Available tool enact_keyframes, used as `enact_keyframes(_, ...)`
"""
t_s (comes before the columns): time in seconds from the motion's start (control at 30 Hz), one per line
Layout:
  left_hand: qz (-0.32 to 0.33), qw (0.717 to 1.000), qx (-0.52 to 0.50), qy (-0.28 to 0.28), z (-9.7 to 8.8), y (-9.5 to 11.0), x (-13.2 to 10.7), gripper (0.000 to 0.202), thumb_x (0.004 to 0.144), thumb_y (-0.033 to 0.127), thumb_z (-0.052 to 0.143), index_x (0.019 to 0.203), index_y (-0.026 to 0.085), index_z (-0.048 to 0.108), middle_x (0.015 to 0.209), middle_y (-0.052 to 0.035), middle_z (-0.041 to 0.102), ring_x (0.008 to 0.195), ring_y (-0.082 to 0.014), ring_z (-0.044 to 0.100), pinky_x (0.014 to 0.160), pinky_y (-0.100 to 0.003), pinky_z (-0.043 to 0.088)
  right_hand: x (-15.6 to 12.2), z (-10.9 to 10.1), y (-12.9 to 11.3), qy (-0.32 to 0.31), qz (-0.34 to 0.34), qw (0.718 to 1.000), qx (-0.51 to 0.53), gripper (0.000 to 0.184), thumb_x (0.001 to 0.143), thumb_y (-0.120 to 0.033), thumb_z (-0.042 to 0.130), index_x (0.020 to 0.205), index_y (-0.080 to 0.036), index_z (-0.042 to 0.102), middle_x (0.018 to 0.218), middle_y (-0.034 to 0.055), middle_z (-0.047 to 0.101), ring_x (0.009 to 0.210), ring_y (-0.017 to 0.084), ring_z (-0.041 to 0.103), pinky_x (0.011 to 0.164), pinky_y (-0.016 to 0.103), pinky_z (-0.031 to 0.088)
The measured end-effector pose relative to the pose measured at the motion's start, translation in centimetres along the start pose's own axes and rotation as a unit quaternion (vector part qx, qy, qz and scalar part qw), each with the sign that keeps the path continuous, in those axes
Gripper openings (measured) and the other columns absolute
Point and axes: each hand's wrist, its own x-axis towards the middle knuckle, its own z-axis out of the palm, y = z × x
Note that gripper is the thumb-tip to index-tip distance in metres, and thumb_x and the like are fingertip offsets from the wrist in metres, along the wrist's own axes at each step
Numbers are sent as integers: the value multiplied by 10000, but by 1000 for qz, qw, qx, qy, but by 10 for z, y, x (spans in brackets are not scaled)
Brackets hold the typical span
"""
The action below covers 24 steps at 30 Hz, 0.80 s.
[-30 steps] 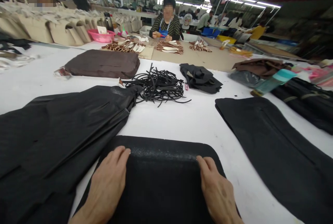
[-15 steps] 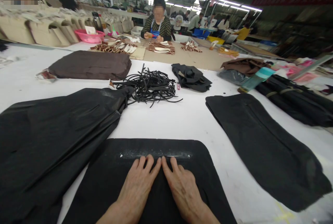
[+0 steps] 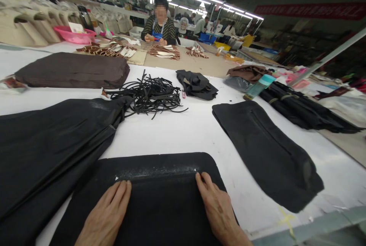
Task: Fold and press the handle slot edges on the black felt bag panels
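A black fabric panel with rounded corners lies flat at the front of the table, a shiny strip running across it near its far edge. My left hand rests on the panel at the left end of that strip, fingers stretched out, fingertips close to a small white triangular mark. At the strip's right end, my right hand lies on the panel with its fingers extended, beside a second white mark. Neither hand grips anything. The panel's near edge is out of view.
Black fabric lies at left, overlapping the panel's side. A long black stack is at right. Beyond are tangled black strips, a brown stack, folded black pieces and a bottle. A co-worker sits opposite.
My hands have slid apart from the middle of the shiny strip, the left one leftward and the right one rightward, to its two ends. The camera view has turned slightly right.
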Motion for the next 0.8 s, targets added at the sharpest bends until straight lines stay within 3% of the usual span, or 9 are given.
enact_keyframes(0.17,-56,997,17,-49,-5,-22,-12,551,719,-117,286,1133,86,586,1115,-128,614,1049,-237,547,886,-339,502,0,-2,-2,3,10,1000,28,605,720,92,319,1265,-136,450,1205,121,542,764,181,636,595,264,537)
enact_keyframes(0.3,-119,988,-20,-93,-15,-35,-14,538,727,-107,285,1140,76,578,1143,-147,594,1064,-248,539,908,-370,484,-2,-2,8,19,70,986,151,506,827,-14,273,1258,-215,448,1176,91,521,676,138,632,525,239,512)
enact_keyframes(0.4,-170,977,-123,-42,-29,-32,-8,440,797,-8,314,1108,113,601,1172,-140,578,1076,-270,525,928,-421,455,2,-16,4,65,126,941,309,342,916,-261,315,1212,-208,477,1097,91,552,776,177,624,652,281,530)
enact_keyframes(0.47,-186,943,-276,-21,-42,-21,4,339,870,132,343,1066,164,618,1112,-102,608,1024,-245,552,900,-381,464,9,-34,-11,61,155,883,438,345,914,-386,350,1172,-214,502,1047,77,578,925,201,590,768,288,508)
enact_keyframes(0.53,-198,862,-463,-58,-59,-5,21,280,901,274,376,1000,209,630,992,-52,644,913,-196,591,826,-301,480,19,-52,-32,28,182,818,546,371,905,-447,357,1146,-214,516,955,60,596,856,187,588,699,261,506)
enact_keyframes(0.63,-262,682,-663,-166,-76,19,44,278,875,383,428,927,193,625,829,-24,653,717,-159,596,649,-253,477,34,-65,-62,13,162,762,626,373,911,-459,342,1142,-211,498,887,33,584,737,151,568,648,242,485)
enact_keyframes(0.73,-270,513,-786,-216,-77,33,57,382,833,490,448,820,137,594,735,-47,630,553,-130,539,481,-223,404,41,-65,-79,44,126,773,620,326,925,-413,323,1116,-216,498,945,42,575,840,154,566,738,242,469)
enact_keyframes(0.8,-278,446,-819,-230,-72,37,58,376,770,502,518,773,129,565,649,-39,606,462,-107,482,418,-204,343,42,-64,-82,77,93,795,595,307,928,-382,310,1081,-211,514,954,54,570,865,159,562,758,244,455)
